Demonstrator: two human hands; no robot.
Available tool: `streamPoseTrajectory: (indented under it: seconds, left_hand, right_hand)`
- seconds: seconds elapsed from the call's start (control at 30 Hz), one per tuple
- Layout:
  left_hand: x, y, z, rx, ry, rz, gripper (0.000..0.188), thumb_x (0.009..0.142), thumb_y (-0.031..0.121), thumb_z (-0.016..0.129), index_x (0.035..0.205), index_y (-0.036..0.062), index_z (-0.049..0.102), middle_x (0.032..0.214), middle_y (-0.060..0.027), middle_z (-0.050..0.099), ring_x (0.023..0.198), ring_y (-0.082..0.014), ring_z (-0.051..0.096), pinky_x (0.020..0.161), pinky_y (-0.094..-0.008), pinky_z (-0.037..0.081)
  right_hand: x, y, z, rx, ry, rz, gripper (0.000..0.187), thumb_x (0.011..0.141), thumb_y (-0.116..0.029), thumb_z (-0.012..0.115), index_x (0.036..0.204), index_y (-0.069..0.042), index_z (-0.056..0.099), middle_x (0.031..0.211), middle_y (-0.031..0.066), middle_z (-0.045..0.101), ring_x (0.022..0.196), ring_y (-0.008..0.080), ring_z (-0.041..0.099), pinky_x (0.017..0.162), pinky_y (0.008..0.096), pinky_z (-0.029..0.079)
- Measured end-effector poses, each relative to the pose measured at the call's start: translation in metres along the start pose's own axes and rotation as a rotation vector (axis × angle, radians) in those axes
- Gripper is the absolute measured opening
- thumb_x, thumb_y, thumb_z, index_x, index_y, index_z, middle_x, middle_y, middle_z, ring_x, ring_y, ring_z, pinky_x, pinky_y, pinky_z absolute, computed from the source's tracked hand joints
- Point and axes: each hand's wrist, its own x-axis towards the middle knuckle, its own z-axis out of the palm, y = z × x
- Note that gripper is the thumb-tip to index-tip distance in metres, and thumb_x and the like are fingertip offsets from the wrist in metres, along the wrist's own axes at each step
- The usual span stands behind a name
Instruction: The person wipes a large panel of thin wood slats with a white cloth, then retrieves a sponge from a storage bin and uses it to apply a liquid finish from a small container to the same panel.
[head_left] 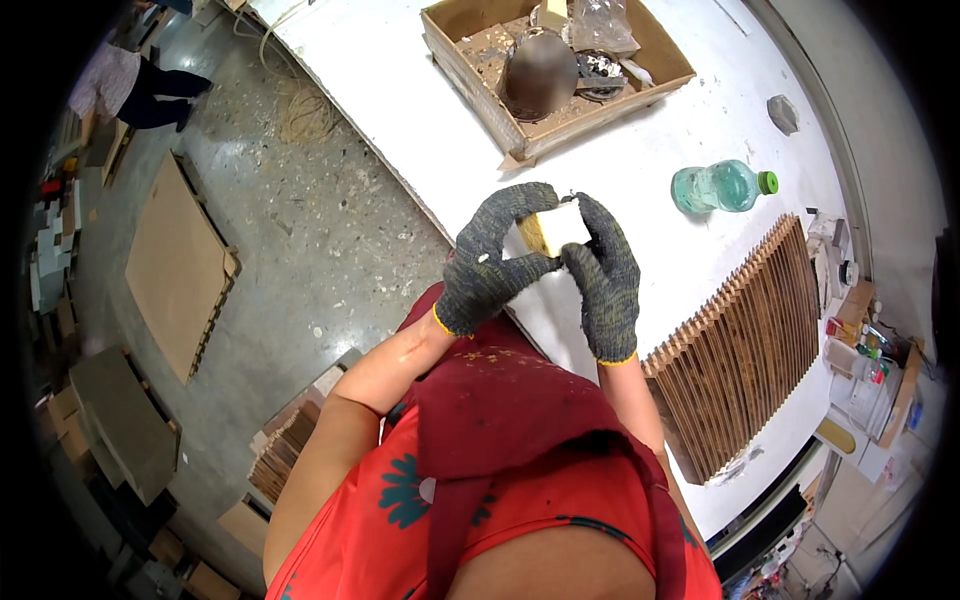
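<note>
Both my hands, in dark grey knit gloves with yellow cuffs, hold a small sponge [562, 230] above the near edge of the white table. Its upper face is white and one side is stained yellow-brown. My left hand [492, 262] has its fingers and thumb closed round the stained side. From the other side, my right hand [606, 268] grips the white part, thumb pressed near the lower corner. A cardboard box [475, 90] lies beyond them, with a blurred dark round container, a clear plastic bag and another pale block inside.
A greenish plastic bottle [718, 188] with a green cap lies right of my hands. Brown slatted strips [745, 350] are stacked on the table's right side. A grey lump [783, 114] sits farther back. Flat boards [180, 270] rest on the floor at left, where a person [140, 90] stands.
</note>
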Motion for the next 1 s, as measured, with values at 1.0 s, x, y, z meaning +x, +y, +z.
streamPoseTrajectory:
  seconds: [1.0]
  left_hand:
    - [0.004,0.014,-0.004,-0.591,-0.167,-0.517,0.073,0.080,0.013,0.075,0.142,0.0010,0.040,0.127,-0.0102,0.056,0.117,-0.0190,0.052,0.101,-0.0314,0.043]
  right_hand:
    - [0.014,0.020,-0.026,-0.178,-0.197,-0.152,0.052,0.083,-0.010,0.073,0.130,0.000,0.054,0.122,0.0123,0.062,0.109,0.0197,0.060,0.094,0.0317,0.049]
